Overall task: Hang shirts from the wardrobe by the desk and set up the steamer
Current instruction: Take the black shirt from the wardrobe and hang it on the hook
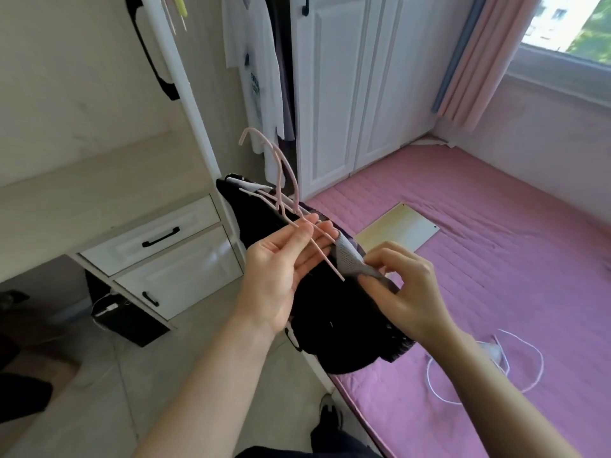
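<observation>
A person's left hand [281, 259] holds pink hangers [284, 196] in its grip, hooks pointing up and far-left, long axis running diagonally toward near-right. The right hand [403, 289] pinches the grey collar [347, 259] of a dark shirt [330, 325] draped over the pink bed's [496, 259] near-left edge.

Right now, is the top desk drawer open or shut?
Shut: the top drawer sits flush with the lower drawer, no gap showing.
</observation>
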A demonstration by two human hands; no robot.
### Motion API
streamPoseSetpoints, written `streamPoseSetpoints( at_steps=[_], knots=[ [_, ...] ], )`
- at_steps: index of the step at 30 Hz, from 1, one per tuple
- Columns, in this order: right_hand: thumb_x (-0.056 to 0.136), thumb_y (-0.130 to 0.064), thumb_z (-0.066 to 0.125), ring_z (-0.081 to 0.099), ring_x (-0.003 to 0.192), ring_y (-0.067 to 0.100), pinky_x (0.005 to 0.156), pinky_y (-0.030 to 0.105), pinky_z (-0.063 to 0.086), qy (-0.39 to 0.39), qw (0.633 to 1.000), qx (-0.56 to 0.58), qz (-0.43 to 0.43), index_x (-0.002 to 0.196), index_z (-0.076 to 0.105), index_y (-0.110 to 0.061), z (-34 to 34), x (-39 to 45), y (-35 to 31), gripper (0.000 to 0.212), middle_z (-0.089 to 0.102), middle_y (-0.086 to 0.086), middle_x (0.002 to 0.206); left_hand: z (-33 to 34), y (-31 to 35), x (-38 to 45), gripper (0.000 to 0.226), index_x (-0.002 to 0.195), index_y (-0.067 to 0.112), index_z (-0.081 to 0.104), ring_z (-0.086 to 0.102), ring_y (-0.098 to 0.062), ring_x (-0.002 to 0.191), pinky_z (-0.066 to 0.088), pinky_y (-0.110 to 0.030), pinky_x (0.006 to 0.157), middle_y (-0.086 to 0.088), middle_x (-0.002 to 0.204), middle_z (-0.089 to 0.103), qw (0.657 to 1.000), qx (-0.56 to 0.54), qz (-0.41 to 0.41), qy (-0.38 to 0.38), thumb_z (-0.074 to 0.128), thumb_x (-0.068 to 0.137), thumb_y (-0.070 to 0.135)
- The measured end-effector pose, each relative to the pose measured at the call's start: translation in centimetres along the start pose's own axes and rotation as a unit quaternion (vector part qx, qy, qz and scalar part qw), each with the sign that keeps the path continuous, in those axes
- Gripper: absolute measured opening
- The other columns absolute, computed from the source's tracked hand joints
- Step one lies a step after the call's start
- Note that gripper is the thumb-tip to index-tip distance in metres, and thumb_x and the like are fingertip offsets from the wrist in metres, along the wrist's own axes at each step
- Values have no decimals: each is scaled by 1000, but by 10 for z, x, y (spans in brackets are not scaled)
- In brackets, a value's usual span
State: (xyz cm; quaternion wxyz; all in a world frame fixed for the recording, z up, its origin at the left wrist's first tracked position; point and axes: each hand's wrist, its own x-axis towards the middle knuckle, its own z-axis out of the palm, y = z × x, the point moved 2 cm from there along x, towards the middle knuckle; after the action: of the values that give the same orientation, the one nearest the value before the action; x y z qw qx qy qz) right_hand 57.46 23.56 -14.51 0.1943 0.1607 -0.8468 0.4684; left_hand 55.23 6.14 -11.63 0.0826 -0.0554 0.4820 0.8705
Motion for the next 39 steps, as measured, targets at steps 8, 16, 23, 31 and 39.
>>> streamPoseSetpoints(
  at_steps=[8, 16, 23, 31, 39],
  knots=[
    [72, 7, 63, 58, 68, 25, 61, 30, 45, -5, 998, -1, -68, 73, 65, -1, -18, -44, -60, 8, 60, 5, 76, -5, 18, -82, 26, 99, 4, 70, 72, -23, 91, 57, -27, 77, -13, 94, 75, 999, -8, 33, -27, 62, 76, 12],
    [75, 6, 64, 58, 70, 26, 60, 37, 46, -42, 995, 26, -85, 74, 67, -3, -1, -46, -83, 9, 61, 5, 76, -29, 30, -115, 19, 84, -2, 74, 68, -24, 105, 55, -25, 80, -17, 97, 74, 992, 26, 117, 27, 65, 76, 13],
    [83, -20, 56, 61, 97, 22, 82, 29, 49, -186, 975, 108, -64, 116, 63, -14, 23, -33, -117, 34, 65, -1, 104, -53, 49, -139, 13, 76, 6, 76, 69, -27, 101, 57, -26, 80, -15, 104, 73, 982, -6, 145, 123, 66, 74, 14],
    [89, -50, 53, 57, 83, 3, 67, 21, 47, -248, 960, -85, -96, 119, 51, -32, 63, -14, -168, 35, 60, -16, 97, -73, 66, -162, 13, 84, 9, 75, 66, -15, 108, 49, -34, 85, -2, 98, 76, 949, 100, 208, 217, 63, 88, 12],
    [94, -43, 49, 45, 61, 8, 54, 23, 35, -279, 952, -58, -114, 70, 37, -36, 92, -8, -161, 28, 45, -11, 68, -89, 73, -177, 18, 91, 25, 77, 64, -9, 81, 50, -28, 74, 6, 97, 76, 920, 172, 232, 266, 61, 91, 17]
  ],
)
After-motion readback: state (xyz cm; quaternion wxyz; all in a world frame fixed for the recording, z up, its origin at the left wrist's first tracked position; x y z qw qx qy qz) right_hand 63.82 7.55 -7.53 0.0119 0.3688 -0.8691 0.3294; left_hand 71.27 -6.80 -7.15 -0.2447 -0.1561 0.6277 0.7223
